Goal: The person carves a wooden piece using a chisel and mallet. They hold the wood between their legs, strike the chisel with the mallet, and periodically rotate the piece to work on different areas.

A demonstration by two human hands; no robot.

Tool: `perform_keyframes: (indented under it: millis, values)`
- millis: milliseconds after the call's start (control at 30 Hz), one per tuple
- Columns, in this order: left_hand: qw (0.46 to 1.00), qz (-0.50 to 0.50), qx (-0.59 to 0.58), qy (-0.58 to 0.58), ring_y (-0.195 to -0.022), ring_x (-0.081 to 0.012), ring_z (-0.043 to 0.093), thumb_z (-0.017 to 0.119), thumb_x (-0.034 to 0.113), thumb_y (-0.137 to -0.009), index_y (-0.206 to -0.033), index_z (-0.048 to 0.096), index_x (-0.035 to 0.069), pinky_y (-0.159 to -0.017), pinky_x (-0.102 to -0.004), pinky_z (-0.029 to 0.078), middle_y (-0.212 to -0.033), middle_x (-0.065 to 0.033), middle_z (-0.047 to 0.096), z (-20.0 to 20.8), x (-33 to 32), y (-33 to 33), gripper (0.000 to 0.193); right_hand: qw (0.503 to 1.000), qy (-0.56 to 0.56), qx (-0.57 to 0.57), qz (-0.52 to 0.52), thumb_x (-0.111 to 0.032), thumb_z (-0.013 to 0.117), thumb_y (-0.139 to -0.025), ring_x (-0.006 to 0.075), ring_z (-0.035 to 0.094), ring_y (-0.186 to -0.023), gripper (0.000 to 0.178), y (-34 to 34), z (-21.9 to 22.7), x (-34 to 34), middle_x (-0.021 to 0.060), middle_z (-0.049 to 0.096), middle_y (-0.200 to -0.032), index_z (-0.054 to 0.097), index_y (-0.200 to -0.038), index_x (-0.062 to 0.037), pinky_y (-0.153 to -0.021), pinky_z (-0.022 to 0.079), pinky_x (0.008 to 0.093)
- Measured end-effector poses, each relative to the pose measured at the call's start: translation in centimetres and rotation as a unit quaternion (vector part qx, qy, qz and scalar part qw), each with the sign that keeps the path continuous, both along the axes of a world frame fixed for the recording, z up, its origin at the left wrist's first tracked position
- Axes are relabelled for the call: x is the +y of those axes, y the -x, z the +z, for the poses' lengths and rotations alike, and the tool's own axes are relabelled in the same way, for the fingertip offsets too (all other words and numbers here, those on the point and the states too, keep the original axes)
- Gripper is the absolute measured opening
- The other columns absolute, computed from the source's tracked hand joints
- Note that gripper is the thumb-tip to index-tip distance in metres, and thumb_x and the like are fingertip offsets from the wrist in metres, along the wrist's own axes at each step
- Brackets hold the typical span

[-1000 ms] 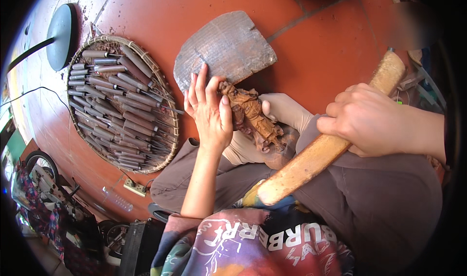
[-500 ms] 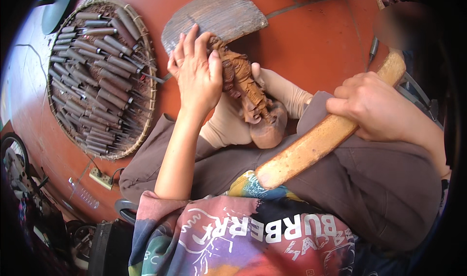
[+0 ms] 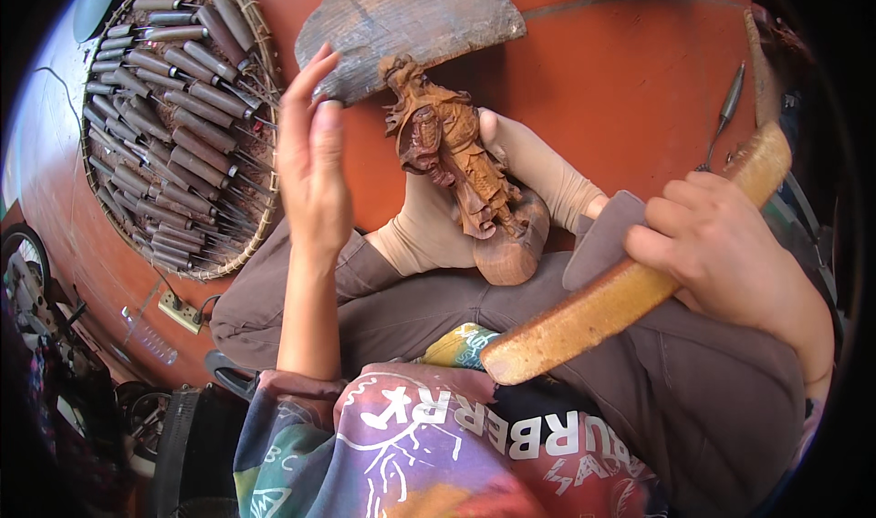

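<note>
Wooden figure (image 3: pixel 456 144): deep-carved, brown (smooth rnd base (image 3: pixel 509 257)), btwn feet (image 3: pixel 540 167).

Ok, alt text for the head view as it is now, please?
A carved wooden figure is between beige-socked feet, the open left hand beside it, empty. The right hand grips a wooden bar; a woven basket of handled tools sits at left.

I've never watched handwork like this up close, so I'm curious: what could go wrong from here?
The carved figure sits between the person's feet, touched by neither the open left hand nor the right hand, so it might tip.

If the wooden bar in the right hand slipped, it could perhaps chip the figure's fine details.

Many tools in the basket have bare metal ends toward the left arm, so a careless move might scratch it.
</note>
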State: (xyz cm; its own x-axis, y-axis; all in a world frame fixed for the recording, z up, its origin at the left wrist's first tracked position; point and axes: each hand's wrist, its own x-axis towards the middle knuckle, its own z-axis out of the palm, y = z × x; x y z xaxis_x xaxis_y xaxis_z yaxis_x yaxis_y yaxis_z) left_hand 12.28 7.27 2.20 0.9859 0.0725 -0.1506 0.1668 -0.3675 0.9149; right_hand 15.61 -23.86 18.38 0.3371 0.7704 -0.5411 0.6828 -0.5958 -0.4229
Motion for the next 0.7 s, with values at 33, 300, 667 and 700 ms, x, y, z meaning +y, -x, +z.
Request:
perform_keyframes:
  millis: [33, 300, 667, 700]
  values:
    - [0.998, 0.032, 0.013, 0.046, -0.116, -0.0213, 0.057, 0.045, 0.026, -0.108, -0.125, 0.060, 0.002, -0.105, -0.0354, 0.039, -0.124, -0.0137, 0.064, 0.4, 0.4, 0.4, 0.034, 0.999, 0.014, 0.022, -0.021, -0.010, 0.069, -0.064, 0.0285, 0.055, -0.080, 0.024, 0.2, 0.1, -0.3, 0.0065, 0.050, -0.078, 0.055, -0.083, -0.0083, -0.073, 0.043, 0.0399]
    - [0.991, -0.017, 0.076, 0.110, -0.068, -0.0109, 0.060, 0.048, 0.023, -0.108, -0.089, 0.065, -0.002, -0.067, -0.0261, 0.046, -0.077, -0.0063, 0.067, 0.3, 1.3, 2.6, 0.036, 0.998, 0.040, 0.021, -0.048, -0.010, 0.066, -0.064, 0.0292, 0.052, -0.078, 0.022, 0.2, 0.5, -0.6, 0.0072, 0.047, -0.076, 0.054, -0.083, -0.0083, -0.071, 0.042, 0.0401]
    - [0.950, -0.298, -0.079, -0.043, -0.057, -0.0199, 0.058, 0.074, 0.011, -0.084, -0.096, 0.077, 0.007, -0.055, -0.0330, 0.045, -0.068, -0.0049, 0.064, 2.0, -0.5, 1.6, 0.013, 0.999, 0.033, -0.006, -0.006, -0.013, 0.066, -0.066, 0.0267, 0.052, -0.076, 0.020, 0.0, 0.3, 1.0, 0.0060, 0.047, -0.075, 0.052, -0.081, -0.0097, -0.069, 0.042, 0.0389]
    - [0.952, -0.300, -0.067, 0.019, -0.055, -0.0203, 0.057, 0.074, 0.011, -0.084, -0.091, 0.077, 0.006, -0.054, -0.0337, 0.044, -0.065, -0.0057, 0.062, 2.4, -0.3, 1.6, 0.008, 1.000, 0.026, -0.013, -0.008, -0.014, 0.066, -0.066, 0.0266, 0.052, -0.076, 0.019, -0.2, 0.1, 1.1, 0.0059, 0.047, -0.075, 0.053, -0.080, -0.0097, -0.069, 0.042, 0.0389]
